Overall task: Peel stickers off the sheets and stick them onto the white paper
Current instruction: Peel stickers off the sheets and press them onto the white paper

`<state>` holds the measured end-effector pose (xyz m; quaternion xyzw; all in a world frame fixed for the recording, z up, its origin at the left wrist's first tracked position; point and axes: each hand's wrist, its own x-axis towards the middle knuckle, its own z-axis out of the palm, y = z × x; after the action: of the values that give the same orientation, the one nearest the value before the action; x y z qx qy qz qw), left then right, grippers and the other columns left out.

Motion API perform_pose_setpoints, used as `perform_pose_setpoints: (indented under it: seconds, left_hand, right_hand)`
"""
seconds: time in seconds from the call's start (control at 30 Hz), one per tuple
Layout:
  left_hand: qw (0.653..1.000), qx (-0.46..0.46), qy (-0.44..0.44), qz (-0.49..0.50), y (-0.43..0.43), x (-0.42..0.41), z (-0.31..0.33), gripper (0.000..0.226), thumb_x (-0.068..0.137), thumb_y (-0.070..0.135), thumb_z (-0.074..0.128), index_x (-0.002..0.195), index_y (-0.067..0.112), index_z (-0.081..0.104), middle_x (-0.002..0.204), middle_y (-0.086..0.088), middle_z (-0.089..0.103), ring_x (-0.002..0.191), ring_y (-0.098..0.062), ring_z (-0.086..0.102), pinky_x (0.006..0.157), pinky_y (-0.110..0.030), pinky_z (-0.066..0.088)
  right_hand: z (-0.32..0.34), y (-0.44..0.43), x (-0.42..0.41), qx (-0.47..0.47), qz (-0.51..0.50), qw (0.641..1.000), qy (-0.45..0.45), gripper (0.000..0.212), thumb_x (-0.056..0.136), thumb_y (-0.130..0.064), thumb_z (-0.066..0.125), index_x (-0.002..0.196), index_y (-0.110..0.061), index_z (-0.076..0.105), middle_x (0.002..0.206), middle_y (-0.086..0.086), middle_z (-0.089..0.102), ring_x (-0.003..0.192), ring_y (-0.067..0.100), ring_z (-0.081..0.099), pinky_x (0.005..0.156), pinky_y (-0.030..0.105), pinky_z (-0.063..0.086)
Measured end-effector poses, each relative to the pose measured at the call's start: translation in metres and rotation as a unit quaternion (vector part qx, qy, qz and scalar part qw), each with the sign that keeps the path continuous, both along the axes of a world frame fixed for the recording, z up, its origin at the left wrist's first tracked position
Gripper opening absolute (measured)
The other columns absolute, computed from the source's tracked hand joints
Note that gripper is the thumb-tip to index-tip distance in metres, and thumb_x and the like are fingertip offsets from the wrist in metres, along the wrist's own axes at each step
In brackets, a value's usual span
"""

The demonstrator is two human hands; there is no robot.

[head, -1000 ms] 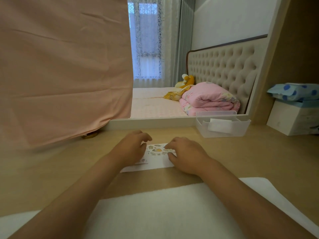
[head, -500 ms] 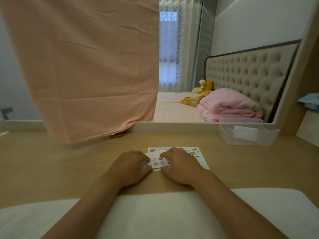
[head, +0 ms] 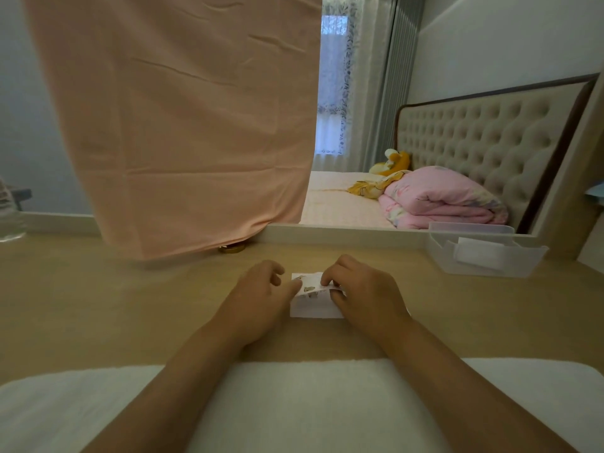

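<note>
Right grip (head: 362, 295) pinches the sticker sheet (head: 310, 286) by its right end, left grip (head: 258, 299) thumbs the left edge (pinching? I can't tell); white paper (head: 313, 310) sits right underneath.

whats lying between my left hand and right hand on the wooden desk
In the head view, a small printed sticker sheet, pinched by the right hand, curls up over a flat white paper.

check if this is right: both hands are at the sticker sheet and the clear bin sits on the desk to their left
In the head view the clear bin sits on the desk to their right, not left. The left hand and right hand are both at the sticker sheet.
</note>
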<state>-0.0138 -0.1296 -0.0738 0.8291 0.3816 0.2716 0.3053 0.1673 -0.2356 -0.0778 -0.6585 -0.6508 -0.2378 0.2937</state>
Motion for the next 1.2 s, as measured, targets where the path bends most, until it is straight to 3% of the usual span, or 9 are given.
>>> perform_pose_setpoints:
  seconds: [0.17,0.27,0.33,0.37,0.47,0.57,0.77,1.2]
  left_hand:
    - [0.970,-0.224,-0.087,-0.016,-0.004,0.005,0.008,0.031,0.094,0.049,0.061,0.100,0.021,0.072,0.097,0.002,0.073,0.084,-0.016,0.065,0.075,-0.032,0.049]
    - [0.936,-0.320,-0.144,-0.026,-0.004,0.006,0.008,0.021,0.085,0.035,0.077,0.101,0.021,0.077,0.095,-0.002,0.077,0.087,-0.020,0.068,0.068,-0.032,0.051]
    - [0.916,-0.362,-0.165,-0.040,-0.005,0.005,0.009,0.016,0.087,0.023,0.076,0.103,0.019,0.077,0.081,-0.002,0.072,0.069,-0.015,0.062,0.057,-0.025,0.051]
    - [0.908,-0.379,-0.174,-0.042,-0.004,0.005,0.009,0.015,0.089,0.019,0.074,0.103,0.017,0.077,0.075,-0.002,0.067,0.062,-0.011,0.056,0.053,-0.022,0.047]
    - [0.888,-0.411,-0.204,-0.036,-0.007,0.005,0.009,0.010,0.091,0.016,0.073,0.098,0.012,0.077,0.073,-0.004,0.063,0.065,-0.012,0.053,0.063,-0.024,0.047]
    - [0.886,-0.412,-0.209,-0.037,-0.010,0.006,0.008,0.013,0.093,0.021,0.070,0.088,0.010,0.075,0.069,-0.001,0.065,0.064,-0.011,0.056,0.065,-0.023,0.050]
    - [0.909,-0.348,-0.225,-0.031,-0.016,0.011,0.007,0.019,0.094,0.027,0.069,0.104,0.012,0.076,0.087,-0.001,0.076,0.074,-0.012,0.063,0.074,-0.029,0.053]
    - [0.979,-0.104,-0.166,-0.060,-0.021,0.011,0.006,0.021,0.097,0.027,0.062,0.085,0.019,0.078,0.081,0.004,0.075,0.072,-0.004,0.065,0.074,-0.025,0.053]
  right_hand:
    - [0.003,-0.004,-0.002,0.035,0.007,0.999,-0.007,0.020,0.073,-0.005,0.071,0.086,-0.021,0.066,0.087,-0.005,0.061,0.061,0.016,0.055,0.047,0.025,0.041]
    - [0.007,-0.007,-0.006,0.050,0.008,0.999,0.001,0.014,0.076,-0.014,0.056,0.085,-0.021,0.065,0.085,-0.005,0.060,0.059,0.014,0.053,0.050,0.011,0.024]
    - [0.008,-0.006,-0.005,0.047,0.006,0.999,0.005,0.016,0.075,-0.012,0.061,0.086,-0.021,0.066,0.086,-0.005,0.060,0.060,0.014,0.054,0.054,0.007,0.018]
    - [0.006,-0.005,-0.005,0.033,0.006,0.999,0.011,0.018,0.075,-0.012,0.066,0.089,-0.023,0.067,0.090,-0.006,0.061,0.064,0.013,0.056,0.054,0.007,0.020]
    - [0.002,-0.007,-0.008,-0.032,0.032,0.996,0.072,0.027,0.079,-0.029,0.077,0.104,-0.031,0.068,0.104,-0.015,0.056,0.080,0.006,0.059,0.060,0.013,0.038]
    - [0.000,-0.007,-0.013,-0.037,0.051,0.986,0.157,0.023,0.085,-0.042,0.072,0.106,-0.036,0.068,0.103,-0.019,0.055,0.079,-0.001,0.056,0.063,0.016,0.040]
    - [-0.004,0.000,-0.014,0.002,0.055,0.966,0.254,0.014,0.089,-0.032,0.073,0.102,-0.032,0.077,0.094,-0.019,0.065,0.080,-0.004,0.057,0.066,0.012,0.038]
    - [0.000,0.002,-0.015,-0.004,0.071,0.962,0.265,0.008,0.087,-0.032,0.077,0.093,-0.029,0.081,0.089,-0.016,0.072,0.076,0.000,0.061,0.066,0.019,0.045]
